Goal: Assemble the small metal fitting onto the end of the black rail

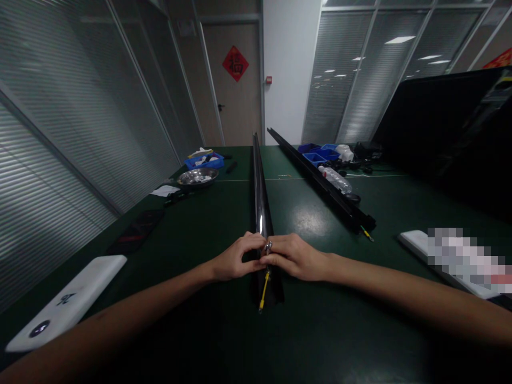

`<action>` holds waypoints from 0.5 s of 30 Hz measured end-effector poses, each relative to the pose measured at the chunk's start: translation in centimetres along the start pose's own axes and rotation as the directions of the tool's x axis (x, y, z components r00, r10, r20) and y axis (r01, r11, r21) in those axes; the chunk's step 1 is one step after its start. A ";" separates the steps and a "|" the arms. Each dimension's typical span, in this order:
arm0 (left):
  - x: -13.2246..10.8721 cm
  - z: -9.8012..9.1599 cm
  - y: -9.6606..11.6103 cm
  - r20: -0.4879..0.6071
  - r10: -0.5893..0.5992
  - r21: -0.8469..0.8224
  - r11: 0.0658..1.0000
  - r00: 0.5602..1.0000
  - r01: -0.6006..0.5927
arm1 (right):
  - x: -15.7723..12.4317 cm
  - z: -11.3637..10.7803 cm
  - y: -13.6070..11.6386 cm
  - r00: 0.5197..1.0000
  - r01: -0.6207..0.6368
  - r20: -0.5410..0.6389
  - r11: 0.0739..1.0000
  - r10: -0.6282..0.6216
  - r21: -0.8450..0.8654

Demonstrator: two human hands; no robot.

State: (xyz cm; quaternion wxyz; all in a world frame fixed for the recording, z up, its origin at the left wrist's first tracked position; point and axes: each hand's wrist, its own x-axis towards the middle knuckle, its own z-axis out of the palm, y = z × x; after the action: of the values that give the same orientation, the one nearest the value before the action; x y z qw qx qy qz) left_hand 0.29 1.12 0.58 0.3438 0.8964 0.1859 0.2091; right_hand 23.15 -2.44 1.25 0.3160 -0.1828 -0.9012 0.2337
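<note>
A long, glossy black channel-shaped bar [262,205] runs away from me down the middle of the table. Over its near end my left hand [236,258] and my right hand [298,257] meet, fingertips bent in a pinch. Between them shows a small shiny metal piece [268,246], too small to name. My right fingers are closed on it; what the left fingertips grip is hidden. Just below, a yellow wire [264,292] with a metal ring terminal sticks out of the bar's near end.
A second black bar [320,181] lies to the right, beside a plastic bottle [336,180] and blue bins [326,154]. Left stand a metal bowl [198,177], a blue tray [206,161] and a white case [68,301]. Another white object [416,240] lies right, below a large black panel [444,128].
</note>
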 end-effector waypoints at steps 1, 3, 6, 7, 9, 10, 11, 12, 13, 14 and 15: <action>0.0 0.0 0.0 0.002 -0.002 -0.002 1.000 1.000 0.002 | 0.0 0.0 -0.1 1.000 -0.004 0.001 1.000 0.004 -0.006; 0.0 0.0 0.0 0.008 -0.002 -0.007 1.000 1.000 0.002 | 0.1 0.0 -0.1 1.000 -0.007 0.002 1.000 0.007 -0.013; -0.1 -0.1 -0.2 0.014 -0.006 -0.003 1.000 1.000 0.006 | 0.2 0.1 -0.2 1.000 -0.010 -0.007 1.000 0.010 -0.026; -0.1 -0.1 -0.2 0.014 -0.005 0.001 1.000 1.000 0.005 | 0.2 0.1 -0.2 1.000 -0.012 -0.013 0.999 0.012 -0.030; -0.2 -0.1 -0.3 0.017 -0.001 0.010 1.000 1.000 0.001 | 0.1 0.2 -0.2 1.000 -0.017 -0.026 0.999 0.017 -0.034; -0.2 -0.1 -0.4 0.018 0.001 0.015 1.000 1.000 -0.001 | 0.1 0.3 -0.2 0.999 -0.021 -0.033 0.999 0.019 -0.033; -0.2 -0.1 -0.4 0.019 0.001 0.019 1.000 1.000 -0.002 | 0.1 0.3 -0.2 0.999 -0.024 -0.040 0.999 0.023 -0.031; -0.2 0.0 -0.4 0.017 0.001 0.022 1.000 1.000 -0.001 | 0.1 0.4 -0.2 0.998 -0.029 -0.049 0.999 0.027 -0.026; -0.2 0.0 -0.4 0.012 0.000 0.026 1.000 1.000 -0.001 | 0.1 0.5 -0.2 0.998 -0.037 -0.059 0.999 0.036 -0.018; -0.1 0.0 -0.4 0.007 0.001 0.031 1.000 1.000 -0.001 | 0.1 0.6 -0.3 0.996 -0.050 -0.068 0.999 0.049 -0.011; -0.1 0.1 -0.3 0.000 0.004 0.036 0.999 1.000 -0.004 | 0.1 0.7 -0.3 0.995 -0.070 -0.076 0.998 0.069 -0.003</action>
State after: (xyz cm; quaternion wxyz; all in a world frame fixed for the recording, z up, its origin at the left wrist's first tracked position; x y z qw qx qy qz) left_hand 0.16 1.24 0.28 0.3274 0.9028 0.1877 0.2064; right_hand 22.55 -2.87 1.03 0.3408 -0.2237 -0.8824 0.2349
